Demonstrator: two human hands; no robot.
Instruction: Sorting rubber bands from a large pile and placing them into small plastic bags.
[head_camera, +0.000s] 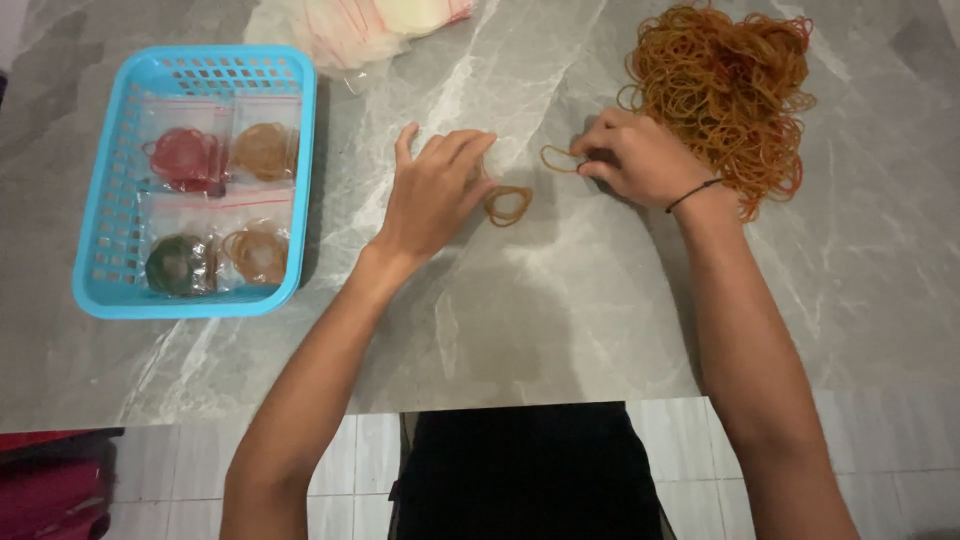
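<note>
My left hand (432, 190) lies flat on the grey marble table (560, 300), fingers apart, its fingertips touching a small bunch of tan rubber bands (508, 204). My right hand (640, 158) pinches a single tan rubber band (558, 156) at the left edge of a big loose heap of orange-brown rubber bands (725, 85). A thin black band circles my right wrist.
A blue plastic basket (110, 270) at the left holds several small clear zip bags of rubber bands, red, tan and dark green. A stack of unfilled clear zip bags (350, 25) lies at the table's far edge. The near table edge runs above a tiled floor.
</note>
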